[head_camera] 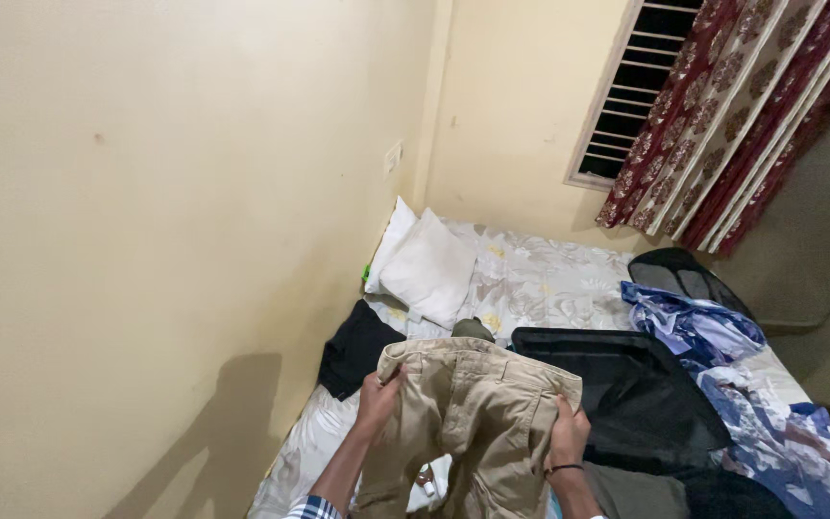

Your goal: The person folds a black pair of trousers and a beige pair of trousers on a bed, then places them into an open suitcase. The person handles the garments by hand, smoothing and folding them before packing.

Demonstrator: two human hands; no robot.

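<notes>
Right now both hands hold up a pair of khaki trousers (473, 413) at lower centre of the frame, waistband up. Left hand (377, 396) grips the waistband's left corner, fingers curled shut on the cloth. Right hand (567, 434) pinches the right side, fingers closed on fabric; dark band on that wrist.

Trousers hang over a bed w/ pale floral sheet (540, 279), blocking view of whatever lies directly under. Just right of them, an open black suitcase (626, 384), lid back. Far right: heap of blue-and-white patterned cloth (751, 394). Left of trousers, touching the wall side: dark folded garment (357, 348). Above that, two white pillows (427, 267) leaning in the corner, small green item beside them, too small to tell. Upper right: barred window (626, 96) w/ maroon patterned curtain (732, 115). Small white wall switch plate (394, 156) at upper centre, rectangular.
</notes>
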